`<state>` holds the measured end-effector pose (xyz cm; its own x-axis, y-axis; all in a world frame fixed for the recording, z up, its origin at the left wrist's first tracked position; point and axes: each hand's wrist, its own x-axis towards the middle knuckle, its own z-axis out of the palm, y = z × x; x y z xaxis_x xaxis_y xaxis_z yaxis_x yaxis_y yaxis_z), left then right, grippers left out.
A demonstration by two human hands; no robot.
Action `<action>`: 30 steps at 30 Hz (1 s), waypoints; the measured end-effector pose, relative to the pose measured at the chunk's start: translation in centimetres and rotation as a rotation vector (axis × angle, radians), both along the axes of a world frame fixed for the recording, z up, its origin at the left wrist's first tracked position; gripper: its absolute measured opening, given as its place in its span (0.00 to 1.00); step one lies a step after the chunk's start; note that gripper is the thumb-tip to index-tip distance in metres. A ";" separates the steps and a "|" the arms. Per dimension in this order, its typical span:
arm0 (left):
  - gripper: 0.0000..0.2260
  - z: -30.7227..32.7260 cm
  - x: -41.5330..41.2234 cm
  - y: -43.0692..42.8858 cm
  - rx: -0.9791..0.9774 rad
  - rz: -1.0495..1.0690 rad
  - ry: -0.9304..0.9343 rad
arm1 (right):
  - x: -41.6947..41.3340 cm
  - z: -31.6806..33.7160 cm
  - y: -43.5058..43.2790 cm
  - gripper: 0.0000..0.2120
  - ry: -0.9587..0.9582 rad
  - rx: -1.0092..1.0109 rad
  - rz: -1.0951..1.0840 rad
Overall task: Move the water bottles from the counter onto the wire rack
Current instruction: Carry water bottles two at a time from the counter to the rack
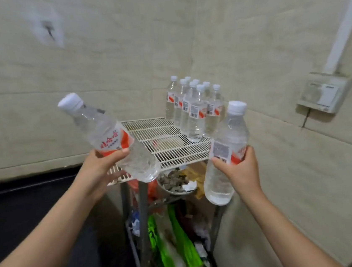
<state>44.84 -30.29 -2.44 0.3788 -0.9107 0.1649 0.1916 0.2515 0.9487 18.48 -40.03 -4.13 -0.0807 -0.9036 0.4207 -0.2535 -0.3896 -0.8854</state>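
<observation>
Left hand (103, 163) grasps a water bottle (109, 136) around its label, tilted with the white cap up and to the left, its base over the front edge of the wire rack (168, 147); right hand (238, 170) grips a second bottle (227, 149) at mid-body, nearly upright, just beside the rack's front right corner; a cluster of bottles (194, 109) stands upright on the rack's far right corner, against the tiled wall (118, 63); a metal bowl (174, 182) and green bags (180, 238) lie below the rack.
</observation>
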 end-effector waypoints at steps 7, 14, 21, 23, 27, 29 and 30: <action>0.32 1.5 7.2 -7.9 -0.026 0.143 -0.023 | 10.9 2.4 -11.7 0.29 0.030 -0.043 0.243; 0.24 1.9 12.6 -17.9 -0.021 0.228 0.064 | 22.0 2.5 -23.7 0.31 -0.045 0.054 0.212; 0.26 1.1 16.5 -25.0 0.082 0.248 0.026 | 29.1 2.2 -33.2 0.29 0.001 0.135 0.124; 0.25 0.7 17.1 -26.4 0.098 0.251 0.013 | 30.5 2.0 -35.5 0.31 -0.034 0.136 0.132; 0.25 0.1 18.8 -28.4 0.151 0.258 -0.060 | 32.0 1.8 -39.2 0.36 0.015 0.126 0.125; 0.24 0.1 19.3 -29.5 0.174 0.253 -0.107 | 32.2 1.7 -40.2 0.35 0.065 0.132 0.066; 0.23 0.1 19.5 -30.1 0.179 0.251 -0.117 | 32.2 1.7 -40.4 0.34 0.080 0.139 0.036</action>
<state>64.30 -60.38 -2.34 0.5830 -0.8098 0.0660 0.0320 0.1041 0.9941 50.69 -80.44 -2.48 -0.0186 -0.9554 0.2948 -0.3135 -0.2744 -0.9091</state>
